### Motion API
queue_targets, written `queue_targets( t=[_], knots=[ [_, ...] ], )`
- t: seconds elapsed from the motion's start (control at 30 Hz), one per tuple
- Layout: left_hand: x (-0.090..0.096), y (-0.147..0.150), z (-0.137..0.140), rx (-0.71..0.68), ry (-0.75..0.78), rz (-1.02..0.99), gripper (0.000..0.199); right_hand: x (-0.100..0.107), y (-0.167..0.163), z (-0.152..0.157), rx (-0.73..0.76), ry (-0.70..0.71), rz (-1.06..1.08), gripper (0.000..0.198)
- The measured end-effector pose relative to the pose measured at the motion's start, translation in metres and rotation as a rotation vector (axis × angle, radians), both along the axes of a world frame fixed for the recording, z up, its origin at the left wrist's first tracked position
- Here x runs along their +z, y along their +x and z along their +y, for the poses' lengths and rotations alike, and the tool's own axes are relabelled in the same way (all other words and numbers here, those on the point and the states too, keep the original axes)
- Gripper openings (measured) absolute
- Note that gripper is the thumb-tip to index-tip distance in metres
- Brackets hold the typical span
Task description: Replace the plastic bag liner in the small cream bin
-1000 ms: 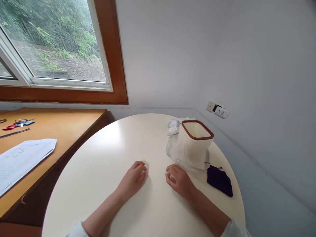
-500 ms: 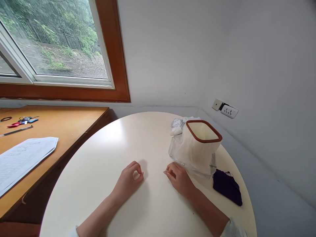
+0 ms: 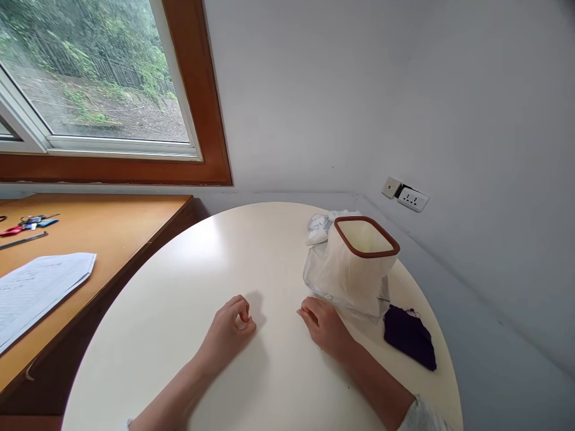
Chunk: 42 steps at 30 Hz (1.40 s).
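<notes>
My left hand [image 3: 228,329] rests on the round cream table [image 3: 265,251], its fingers curled in toward the thumb and nothing showing in them. To the right, my right hand [image 3: 326,326] also lies loosely closed, thumb against the fingers, with no object visible in it. Just beyond my right hand stands a cream trash bin [image 3: 359,275] with a brown square rim, a clear plastic bag gathered around it. A folded dark purple cloth [image 3: 409,337] lies to the right of that hand, apart from it.
Crumpled white plastic [image 3: 320,227] sits behind the bin. At the left, a wooden desk [image 3: 130,221] holds papers [image 3: 45,287], a pen [image 3: 22,240] and a bunch of keys [image 3: 33,222]. A wall socket [image 3: 413,199] is on the wall behind the table.
The view has turned slightly to the right, so the scene sits a little further left. My left hand's fingers have curled in a bit more. My right hand stays nearly still.
</notes>
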<state>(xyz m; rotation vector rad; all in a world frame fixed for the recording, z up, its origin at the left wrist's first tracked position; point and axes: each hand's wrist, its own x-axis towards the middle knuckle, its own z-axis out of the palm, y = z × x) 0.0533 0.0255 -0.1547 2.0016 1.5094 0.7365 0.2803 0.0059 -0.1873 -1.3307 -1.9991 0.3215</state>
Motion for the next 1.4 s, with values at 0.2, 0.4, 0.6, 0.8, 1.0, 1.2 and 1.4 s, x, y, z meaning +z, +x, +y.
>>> queue_targets(
  t=[0.2, 0.4, 0.6, 0.8, 1.0, 1.2, 1.4],
  knots=[
    [-0.001, -0.001, 0.0, -0.03, -0.002, -0.022, 0.017, 0.003, 0.0, 0.0, -0.038, -0.024, 0.039, 0.02],
    [-0.004, -0.006, 0.003, -0.138, 0.075, 0.031, 0.015, 0.004, 0.002, 0.001, -0.052, -0.086, 0.069, 0.005],
    [-0.006, -0.008, 0.003, -0.182, 0.086, 0.097, 0.02, 0.004, 0.005, 0.0, -0.032, -0.141, -0.016, 0.026],
    [-0.009, -0.008, 0.003, -0.164, 0.168, 0.192, 0.028, 0.006, 0.005, -0.002, -0.047, -0.168, -0.179, 0.037],
    [-0.015, -0.011, 0.007, -0.28, 0.275, 0.399, 0.054, 0.009, 0.005, -0.003, -0.034, -0.225, -0.291, 0.044],
    [-0.019, -0.012, 0.006, -0.327, 0.237, 0.52, 0.061, 0.011, 0.003, -0.006, 0.023, -0.311, -0.345, 0.051],
    [-0.022, -0.013, 0.005, -0.365, 0.237, 0.541, 0.062, 0.014, 0.0, -0.011, 0.091, -0.297, -0.355, 0.054]
  ],
)
